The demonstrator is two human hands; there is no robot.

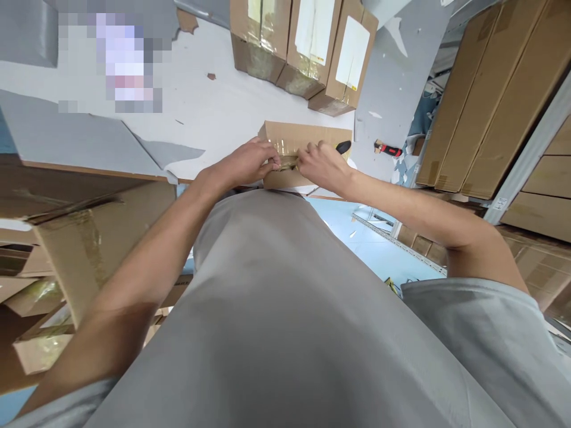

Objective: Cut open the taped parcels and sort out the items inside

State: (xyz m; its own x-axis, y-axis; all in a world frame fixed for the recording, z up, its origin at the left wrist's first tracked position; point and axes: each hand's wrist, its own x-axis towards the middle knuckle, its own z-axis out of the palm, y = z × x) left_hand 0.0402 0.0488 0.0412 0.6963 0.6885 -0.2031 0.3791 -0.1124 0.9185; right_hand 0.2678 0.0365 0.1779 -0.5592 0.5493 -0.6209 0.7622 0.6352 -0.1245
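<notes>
Two bare hands work at one small cardboard box (289, 134), which sits on white paper (196, 107) at the near edge of the table, just in front of a grey shirt (289, 309). The left hand (261, 157) touches the box's left part, its fingers drawn narrow at the seam under one strip of clear tape (281, 145); whether they pinch the tape or the cardboard, I cannot tell. The right hand (323, 165) is near it on the same seam, fingers curled in; one black rounded end (343, 147) shows just past its knuckles, and I cannot tell whether the hand grips it. One red-and-black utility knife (389, 148) lies on the table to the right, apart from both hands. Beyond the box stand three taped cartons (303, 77) side by side; the middle and right ones each bear one white label (352, 53). Two torn brown scraps, a larger one (187, 21) and a smaller one (211, 76), lie on the table's far left. Three tall cartons (491, 89) stand at the right beside one metal shelf upright (530, 144). At the left is one large carton (129, 220), with two small clear-taped boxes (38, 297) below it.
</notes>
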